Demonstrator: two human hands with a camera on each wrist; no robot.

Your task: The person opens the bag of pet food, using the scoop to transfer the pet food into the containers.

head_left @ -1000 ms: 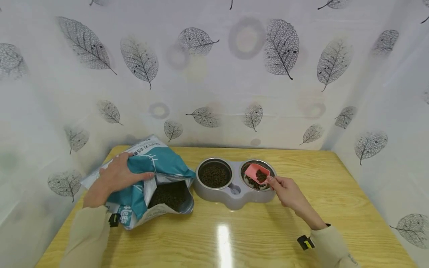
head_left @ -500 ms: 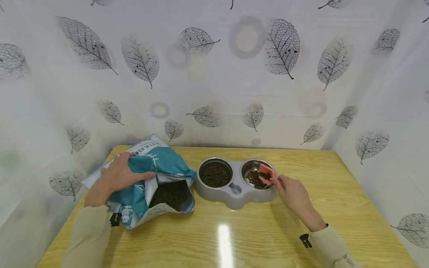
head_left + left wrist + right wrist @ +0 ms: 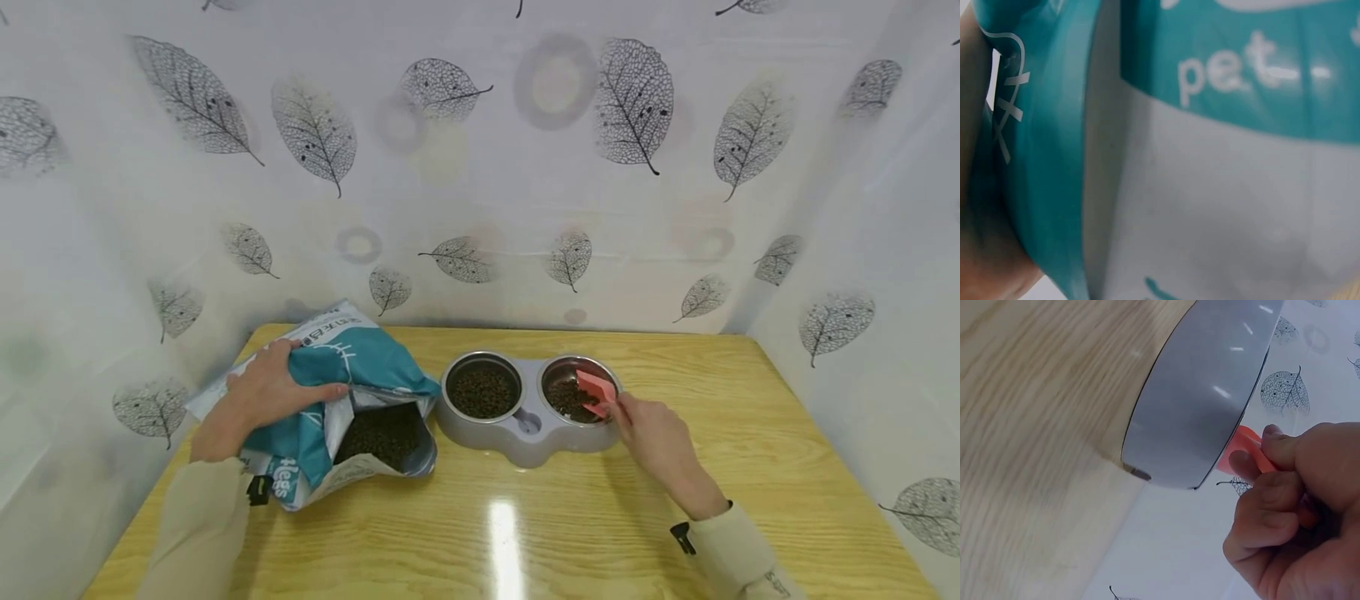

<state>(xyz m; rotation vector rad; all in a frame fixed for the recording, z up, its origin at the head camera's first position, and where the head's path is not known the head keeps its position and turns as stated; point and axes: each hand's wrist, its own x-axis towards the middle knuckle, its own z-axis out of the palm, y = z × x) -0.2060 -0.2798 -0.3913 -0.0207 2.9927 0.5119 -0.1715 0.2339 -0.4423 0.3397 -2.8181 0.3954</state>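
Note:
In the head view my right hand (image 3: 660, 446) pinches the handle of a pink scoop (image 3: 597, 389), which is tipped over the right steel bowl (image 3: 543, 390). Brown kibble (image 3: 567, 398) lies in that bowl. The right wrist view shows thumb and fingers curled round the scoop's handle (image 3: 1259, 456); its far part is hidden behind the feeder's side. My left hand (image 3: 262, 396) holds a teal and white pet food bag (image 3: 375, 360) lying on its side, thumb along the upper edge of its mouth. Kibble (image 3: 381, 437) shows inside the open mouth.
The two bowls sit in a grey double feeder (image 3: 517, 448). Its left bowl (image 3: 480, 357) also contains kibble (image 3: 482, 393). Everything stands on a wood-grain table (image 3: 600, 525), with a leaf-printed curtain (image 3: 510, 183) behind and at both sides.
My right hand has turned the scoop from level to tipped near the right bowl's right rim, and kibble from it has gone into that bowl. My left hand and the bag stay put.

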